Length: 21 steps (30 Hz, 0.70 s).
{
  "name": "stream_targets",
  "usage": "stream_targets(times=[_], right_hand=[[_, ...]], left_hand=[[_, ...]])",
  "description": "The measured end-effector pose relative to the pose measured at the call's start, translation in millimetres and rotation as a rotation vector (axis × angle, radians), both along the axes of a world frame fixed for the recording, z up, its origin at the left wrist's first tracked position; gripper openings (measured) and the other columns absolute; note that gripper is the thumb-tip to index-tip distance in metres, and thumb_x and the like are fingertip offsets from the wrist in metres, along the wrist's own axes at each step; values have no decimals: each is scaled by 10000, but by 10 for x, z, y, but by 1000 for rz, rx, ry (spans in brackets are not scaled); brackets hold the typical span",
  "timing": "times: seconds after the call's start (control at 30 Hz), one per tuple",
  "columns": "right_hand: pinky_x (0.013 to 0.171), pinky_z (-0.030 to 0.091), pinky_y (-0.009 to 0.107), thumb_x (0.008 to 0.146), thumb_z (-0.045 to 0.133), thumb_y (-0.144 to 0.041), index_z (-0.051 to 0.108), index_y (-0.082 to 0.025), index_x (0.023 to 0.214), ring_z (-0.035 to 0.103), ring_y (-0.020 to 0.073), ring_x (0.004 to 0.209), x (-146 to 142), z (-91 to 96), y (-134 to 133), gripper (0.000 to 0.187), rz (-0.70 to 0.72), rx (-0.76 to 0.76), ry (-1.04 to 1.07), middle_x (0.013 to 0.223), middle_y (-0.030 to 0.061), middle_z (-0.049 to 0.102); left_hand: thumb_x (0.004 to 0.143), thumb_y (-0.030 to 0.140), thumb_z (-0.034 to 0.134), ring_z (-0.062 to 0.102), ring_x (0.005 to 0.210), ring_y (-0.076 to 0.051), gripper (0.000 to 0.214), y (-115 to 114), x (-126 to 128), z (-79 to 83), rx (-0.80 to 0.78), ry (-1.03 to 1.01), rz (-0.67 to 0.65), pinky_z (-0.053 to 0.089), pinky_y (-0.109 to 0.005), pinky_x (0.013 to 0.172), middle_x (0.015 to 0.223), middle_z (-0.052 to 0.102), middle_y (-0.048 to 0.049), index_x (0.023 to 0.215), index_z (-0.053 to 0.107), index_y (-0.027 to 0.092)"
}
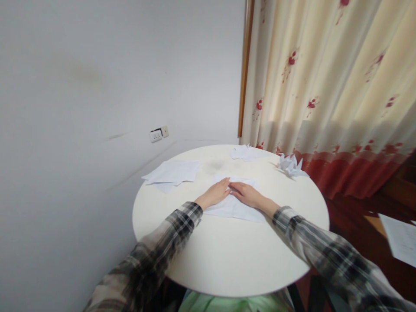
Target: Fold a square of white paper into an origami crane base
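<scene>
A sheet of white paper (235, 209) lies flat on the round white table (227, 255) in front of me. My left hand (215, 194) rests on the paper's left part, its fingers stretched out toward the middle. From the other side my right hand (247, 193) lies on the same sheet, fingers extended and flat. The fingertips of both hands meet near the paper's centre. Neither hand grips anything. The part of the sheet beneath the palms is hidden.
A loose stack of white paper (175, 172) lies at the table's left. Folded paper pieces (290, 165) stand at the right edge, and more white paper (245, 153) lies at the back. A wall with a socket (155, 136) borders the left; a curtain (312, 78) hangs behind.
</scene>
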State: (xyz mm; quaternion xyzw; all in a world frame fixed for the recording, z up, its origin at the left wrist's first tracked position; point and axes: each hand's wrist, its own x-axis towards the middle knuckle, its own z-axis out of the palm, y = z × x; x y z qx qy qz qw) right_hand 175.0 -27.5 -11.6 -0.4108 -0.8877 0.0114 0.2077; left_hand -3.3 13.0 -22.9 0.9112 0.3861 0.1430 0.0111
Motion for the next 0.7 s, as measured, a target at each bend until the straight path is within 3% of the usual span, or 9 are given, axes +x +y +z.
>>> stream_targets(times=[0.13, 0.27, 0.7], right_hand=[[1047, 245, 324, 877, 236, -490, 376, -91, 1295, 306, 177, 1263, -28, -52, 16, 594, 20, -79, -31, 1352, 114, 373], [1061, 212, 314, 857, 184, -560, 326, -48, 1318, 274, 188, 1280, 2, -93, 52, 703, 1, -93, -47, 1367, 142, 336], [1056, 176, 344, 800, 140, -659, 302, 5, 1315, 206, 243, 1302, 304, -181, 153, 856, -333, -145, -149, 1388, 190, 263]], left_hand=[[887, 380, 243, 224, 1299, -170, 515, 61, -25, -36, -60, 74, 11, 179, -305, 1055, 1406, 264, -110, 1315, 282, 96], [888, 398, 238, 203, 1306, -169, 527, 82, -47, -33, -73, 92, 16, 163, -309, 1055, 1416, 241, -96, 1331, 265, 113], [892, 425, 202, 186, 1310, -156, 532, 137, -83, -84, -77, 102, -3, 153, -295, 1053, 1420, 236, -81, 1332, 272, 134]])
